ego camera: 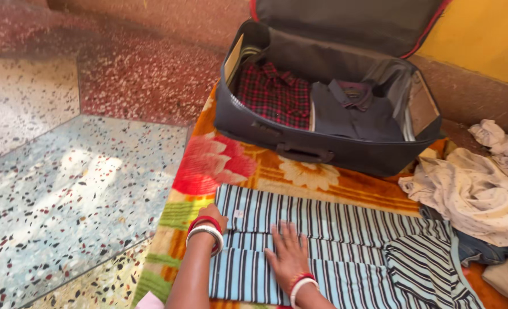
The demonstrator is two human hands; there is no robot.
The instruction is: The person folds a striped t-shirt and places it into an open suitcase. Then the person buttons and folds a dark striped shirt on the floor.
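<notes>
A blue, white and black striped shirt (pixel 334 229) lies spread flat on an orange floral blanket (pixel 277 169). My left hand (pixel 213 216) rests curled on the shirt's left edge, red and white bangles on the wrist. My right hand (pixel 288 252) presses flat on the middle of the shirt, fingers spread. Behind the shirt stands an open dark suitcase (pixel 322 150) with a folded red checked shirt (pixel 271 94) on the left and a folded dark grey shirt (pixel 351 114) on the right.
A heap of loose pale clothes (pixel 477 194) lies to the right on the blanket, with a blue garment (pixel 483 249) under it. Speckled terrazzo floor (pixel 65 183) stretches to the left. A yellow wall (pixel 483 34) stands behind the suitcase.
</notes>
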